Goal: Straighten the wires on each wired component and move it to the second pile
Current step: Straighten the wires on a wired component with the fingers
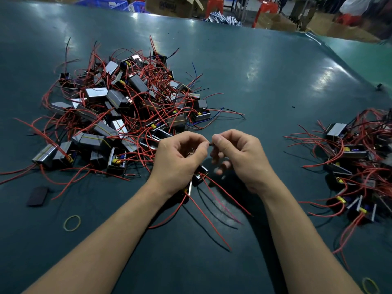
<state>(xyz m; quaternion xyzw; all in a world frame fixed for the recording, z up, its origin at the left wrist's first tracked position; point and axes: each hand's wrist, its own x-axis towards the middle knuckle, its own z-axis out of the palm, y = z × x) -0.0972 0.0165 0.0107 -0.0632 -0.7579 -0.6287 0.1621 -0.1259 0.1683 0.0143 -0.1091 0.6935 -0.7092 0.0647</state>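
Writing: none legible on components; print on a cardboard box [169,5] beyond the far edge of the counter [265,66] blurred, unreadable.

Left hand [180,158]: fingers curled, thumb and forefinger pinching a short dark wire end [210,143]. Right hand [235,153]: thumb and forefinger pinching the same wire end from the other side, remaining fingers loosely curled. Fingertips of both nearly touching.

Wired component [199,174]: one, dark body with metal frame, under and just behind the left hand, partly hidden by it; whether gripped or resting on the counter, cannot tell. Red and black wires [212,200] trailing from it toward the near counter edge.

First pile [118,115]: left of and beyond the left hand, several dozen components, red wires tangled; exact count not possible.

Second pile [358,166]: well to the right of the right hand, roughly ten components, partly cut off by the frame.

Rubber bands: two, yellow; one [72,223] left of the left forearm, one [370,285] at the lower right.

Dark flat rectangle [37,196]: one, near the first pile's near edge.
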